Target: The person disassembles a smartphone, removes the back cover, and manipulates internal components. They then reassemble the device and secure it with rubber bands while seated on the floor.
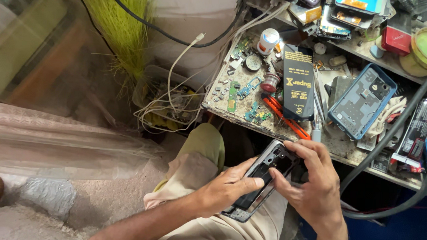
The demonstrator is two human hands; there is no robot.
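Black opened phone (261, 181), back cover off and insides bare, sits over the lap, clamped by both hands: left hand (227, 188) closed around its lower edge, right hand (312, 181) pinching the top corner, thumb pressing in. Blue phone frame (362, 100) and orange cutter (285, 116) lie on cluttered bench (224, 94) above the grip; reassembly looks undone

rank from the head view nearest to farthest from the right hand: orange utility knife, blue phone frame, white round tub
Measured from the right hand:
1. Orange utility knife, bench edge, just above the hand.
2. Blue phone frame, on the bench, up and to the right.
3. White round tub, bench back, upper left.
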